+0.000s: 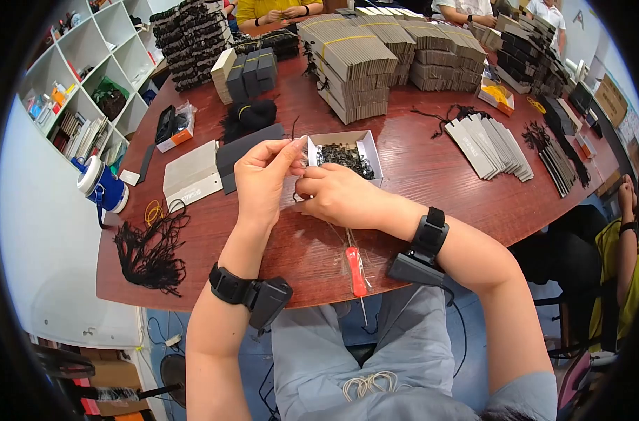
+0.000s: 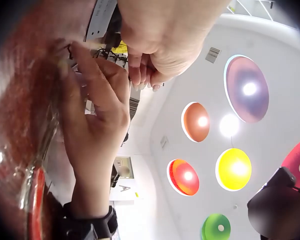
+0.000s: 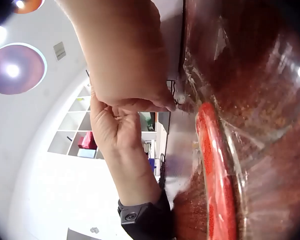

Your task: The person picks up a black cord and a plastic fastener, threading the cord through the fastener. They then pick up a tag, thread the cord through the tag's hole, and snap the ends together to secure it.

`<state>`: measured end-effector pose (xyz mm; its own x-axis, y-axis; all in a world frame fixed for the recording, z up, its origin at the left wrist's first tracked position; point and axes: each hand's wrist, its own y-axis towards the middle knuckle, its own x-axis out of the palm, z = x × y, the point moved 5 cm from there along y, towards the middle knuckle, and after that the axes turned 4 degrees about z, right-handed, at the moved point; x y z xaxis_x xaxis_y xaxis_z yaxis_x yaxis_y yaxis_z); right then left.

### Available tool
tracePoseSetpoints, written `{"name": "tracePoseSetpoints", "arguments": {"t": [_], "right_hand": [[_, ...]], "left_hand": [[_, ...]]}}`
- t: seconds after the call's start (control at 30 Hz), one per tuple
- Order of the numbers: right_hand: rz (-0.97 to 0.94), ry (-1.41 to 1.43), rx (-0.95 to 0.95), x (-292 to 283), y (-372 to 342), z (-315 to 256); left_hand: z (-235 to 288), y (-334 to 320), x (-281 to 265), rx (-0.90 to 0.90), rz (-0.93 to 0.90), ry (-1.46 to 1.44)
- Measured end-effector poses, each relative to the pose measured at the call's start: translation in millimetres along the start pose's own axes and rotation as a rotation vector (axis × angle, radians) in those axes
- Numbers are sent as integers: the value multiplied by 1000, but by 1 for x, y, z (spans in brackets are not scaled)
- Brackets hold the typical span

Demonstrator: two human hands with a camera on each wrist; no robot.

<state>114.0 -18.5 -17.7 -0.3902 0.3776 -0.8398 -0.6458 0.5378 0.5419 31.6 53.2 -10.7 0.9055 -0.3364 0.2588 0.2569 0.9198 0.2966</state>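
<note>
Fingers curled nearly closed, a left hand [image 1: 264,175] and right hand [image 1: 342,198] pinch a black cord [image 1: 294,128] above the worktop [image 1: 291,263]; a white box [image 1: 370,151] sits at 2 o'clock, a red-handled tool [image 1: 356,271] at 5.

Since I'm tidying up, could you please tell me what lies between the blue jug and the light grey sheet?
A small white card and a black strip lie there, seen in the head view.

From the head, we look down toward twelve o'clock; both wrist views, close and tipped sideways, share the red handle [image 3: 218,175].
</note>
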Motion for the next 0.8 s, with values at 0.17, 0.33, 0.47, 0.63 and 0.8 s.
{"name": "tracePoseSetpoints", "arguments": {"t": [0.17, 0.33, 0.47, 0.63, 0.8], "right_hand": [[184, 229, 160, -8, -3, 16], [529, 846, 478, -43, -16, 44], [567, 1375, 646, -42, -20, 52], [577, 1393, 597, -40, -17, 45], [589, 1445, 763, -37, -22, 46]], "left_hand": [[-2, 2, -3, 5, 23, -13], [-2, 1, -3, -105, -30, -63], [-6, -5, 7, -212, -186, -127], [-12, -12, 15, -271, -275, -125], [-10, -19, 25, -343, -357, -189]]}}
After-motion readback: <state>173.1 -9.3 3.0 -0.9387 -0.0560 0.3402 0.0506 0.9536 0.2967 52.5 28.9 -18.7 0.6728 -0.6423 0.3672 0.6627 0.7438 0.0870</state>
